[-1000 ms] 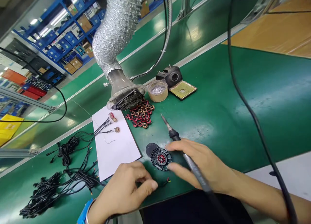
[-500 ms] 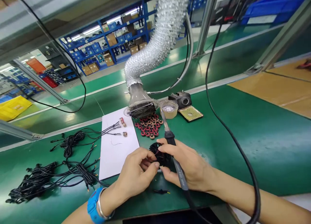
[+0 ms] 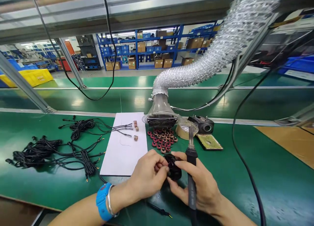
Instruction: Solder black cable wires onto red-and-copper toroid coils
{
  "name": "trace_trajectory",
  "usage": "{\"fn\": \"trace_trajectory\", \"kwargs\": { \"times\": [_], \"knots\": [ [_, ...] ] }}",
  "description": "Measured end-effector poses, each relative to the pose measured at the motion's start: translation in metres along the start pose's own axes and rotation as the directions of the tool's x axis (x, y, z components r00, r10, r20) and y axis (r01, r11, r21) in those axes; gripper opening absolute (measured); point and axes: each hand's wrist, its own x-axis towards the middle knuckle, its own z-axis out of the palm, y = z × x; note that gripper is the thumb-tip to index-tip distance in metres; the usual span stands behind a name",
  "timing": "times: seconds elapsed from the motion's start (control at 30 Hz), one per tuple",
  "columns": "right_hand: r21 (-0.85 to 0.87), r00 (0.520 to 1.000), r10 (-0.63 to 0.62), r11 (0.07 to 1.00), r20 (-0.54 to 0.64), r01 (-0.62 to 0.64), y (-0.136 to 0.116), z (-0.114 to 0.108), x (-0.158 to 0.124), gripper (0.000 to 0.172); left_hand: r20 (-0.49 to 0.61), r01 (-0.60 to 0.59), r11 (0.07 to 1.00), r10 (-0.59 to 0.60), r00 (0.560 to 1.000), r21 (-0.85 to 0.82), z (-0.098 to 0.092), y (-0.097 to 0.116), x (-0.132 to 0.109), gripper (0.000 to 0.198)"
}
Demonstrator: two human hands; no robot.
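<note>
My left hand (image 3: 147, 177) and my right hand (image 3: 196, 183) meet over the green mat, both pinching a small round black part (image 3: 173, 168) held between the fingertips. A soldering iron (image 3: 191, 167) also rests in my right hand, its shaft along the palm and its tip pointing up and away. On my left wrist are a blue band and a metal bangle. A short black wire (image 3: 159, 211) with a yellow end lies on the mat just below my hands.
A white sheet (image 3: 122, 150) with small coils and leads lies left of my hands. Red and black coil rings (image 3: 163, 139) are heaped under the fume hood (image 3: 160, 116). A solder pot (image 3: 185, 129), an iron stand (image 3: 204, 126) and black cable bundles (image 3: 49, 150) also sit on the mat.
Both hands lifted the black part off the mat and now hold it together. The soldering iron swung upright. The head camera tilted up, showing more of the far shelves.
</note>
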Motion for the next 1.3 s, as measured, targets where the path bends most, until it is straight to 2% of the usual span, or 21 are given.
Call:
{"fn": "trace_trajectory", "kwargs": {
  "times": [0.07,0.1,0.17,0.2,0.27,0.33,0.43,0.5,0.53,0.63,0.67,0.73,0.87,1.03,1.17,1.3],
  "knots": [
    [0.013,1.000,0.016,1.000,0.001,-0.016,0.000,-0.001,-0.003,0.048,0.020,0.008,1.000,-0.008,1.000,-0.003,0.000,0.000,-0.002,0.004],
    [0.019,1.000,0.023,1.000,-0.001,-0.023,0.000,-0.002,-0.003,0.049,0.052,0.051,0.998,-0.049,0.997,-0.046,-0.001,-0.001,-0.003,0.002],
    [0.035,0.999,0.044,0.998,-0.018,-0.044,0.001,-0.005,-0.003,0.051,0.202,0.232,0.945,-0.187,0.961,-0.229,-0.005,-0.003,-0.002,0.003],
    [0.044,0.998,0.060,0.997,-0.029,-0.059,0.001,-0.006,-0.003,0.052,0.306,0.344,0.874,-0.243,0.921,-0.342,-0.007,-0.004,-0.001,0.006],
    [0.067,0.993,0.103,0.993,-0.050,-0.099,0.003,-0.008,-0.002,0.053,0.468,0.516,0.668,-0.273,0.840,-0.537,-0.012,-0.006,0.002,0.013],
    [0.091,0.989,0.140,0.987,-0.056,-0.135,0.003,-0.008,-0.002,0.053,0.529,0.587,0.490,-0.269,0.805,-0.644,-0.016,-0.006,0.004,0.017],
    [0.115,0.985,0.166,0.980,-0.047,-0.160,0.003,-0.005,-0.003,0.055,0.575,0.655,0.347,-0.313,0.756,-0.671,-0.017,-0.002,0.004,0.019],
    [0.121,0.987,0.158,0.981,-0.039,-0.152,0.003,-0.002,-0.006,0.057,0.581,0.684,0.351,-0.363,0.729,-0.639,-0.014,0.001,0.002,0.015],
    [0.120,0.989,0.143,0.983,-0.039,-0.138,0.003,0.000,-0.008,0.058,0.542,0.668,0.405,-0.392,0.744,-0.624,-0.011,0.002,0.001,0.013],
    [0.104,0.997,0.067,0.993,-0.034,-0.063,0.003,0.004,-0.012,0.060,0.326,0.529,0.652,-0.417,0.849,-0.544,-0.002,0.002,-0.003,0.017],
    [0.096,0.999,0.041,0.995,-0.028,-0.038,0.004,0.004,-0.013,0.059,0.265,0.486,0.706,-0.408,0.874,-0.515,0.001,0.001,-0.004,0.019],
    [0.079,1.000,-0.007,0.997,-0.011,0.008,0.005,0.006,-0.015,0.055,0.219,0.465,0.742,-0.412,0.885,-0.482,0.004,-0.002,-0.006,0.020],
    [0.036,0.997,-0.081,0.996,0.009,0.080,0.007,0.008,-0.019,0.044,0.222,0.499,0.740,-0.449,0.866,-0.451,0.005,-0.005,-0.005,0.022],
    [0.031,0.995,-0.100,0.994,0.006,0.100,0.007,0.010,-0.022,0.038,0.250,0.519,0.713,-0.456,0.854,-0.472,0.005,-0.004,-0.004,0.016],
    [0.032,0.998,-0.045,0.998,-0.046,0.046,0.009,0.008,-0.019,0.048,0.320,0.557,0.574,-0.465,0.825,-0.600,-0.001,-0.006,-0.003,0.011],
    [0.142,0.990,0.128,0.983,-0.065,-0.118,0.012,0.006,-0.014,0.062,0.426,0.553,0.388,-0.369,0.826,-0.737,-0.013,-0.010,0.002,0.011]
  ]
}}
